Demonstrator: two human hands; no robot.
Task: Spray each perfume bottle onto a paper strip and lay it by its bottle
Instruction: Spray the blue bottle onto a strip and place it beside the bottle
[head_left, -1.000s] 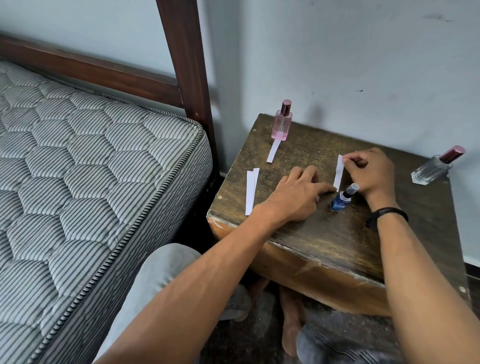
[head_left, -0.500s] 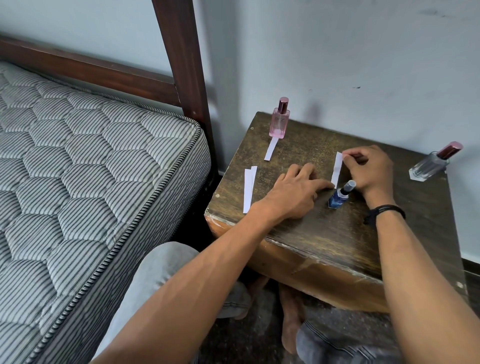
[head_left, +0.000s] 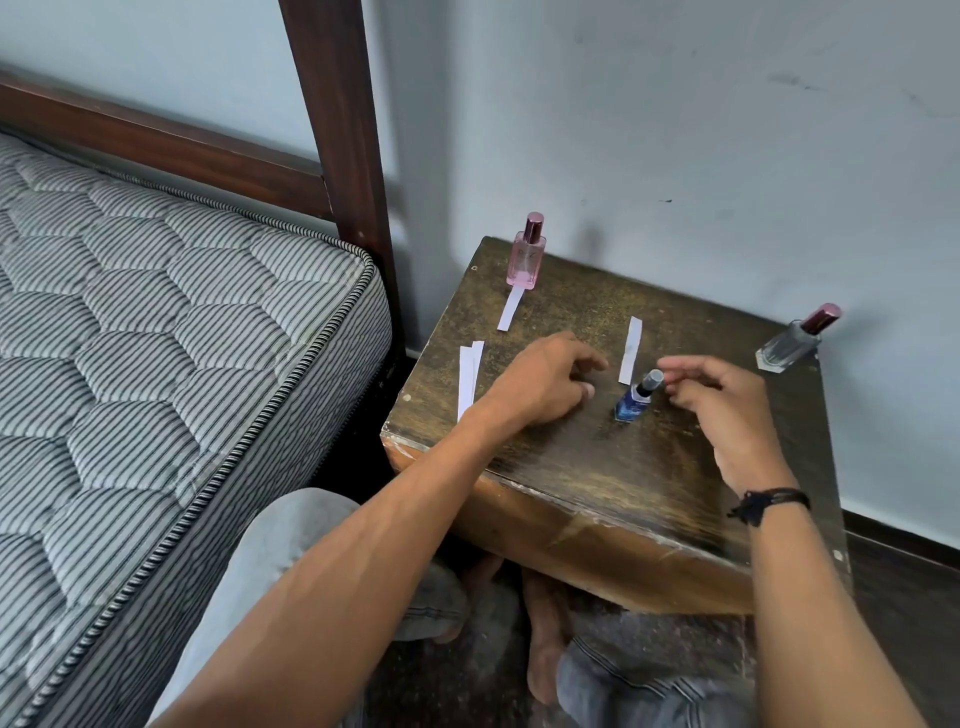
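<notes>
A small blue perfume bottle (head_left: 635, 398) with a grey cap stands mid-table, and a white paper strip (head_left: 630, 350) lies just beyond it. My left hand (head_left: 545, 382) hovers left of the bottle, fingers loosely curled, holding nothing. My right hand (head_left: 724, 410) hovers right of the bottle, fingers relaxed near its cap, holding nothing. A pink bottle (head_left: 527, 253) stands at the back left corner with a strip (head_left: 510, 308) in front of it. A clear bottle (head_left: 795, 340) with a dark red cap stands at the back right.
Two spare paper strips (head_left: 469, 375) lie near the left edge of the dark wooden table (head_left: 597, 467). A striped mattress (head_left: 156, 332) and a wooden bedpost (head_left: 343, 130) are to the left. The wall is close behind.
My right hand let go of the strip by the blue bottle and pulled back toward me. My left hand lifted its fingers off the strip's near end and drew left.
</notes>
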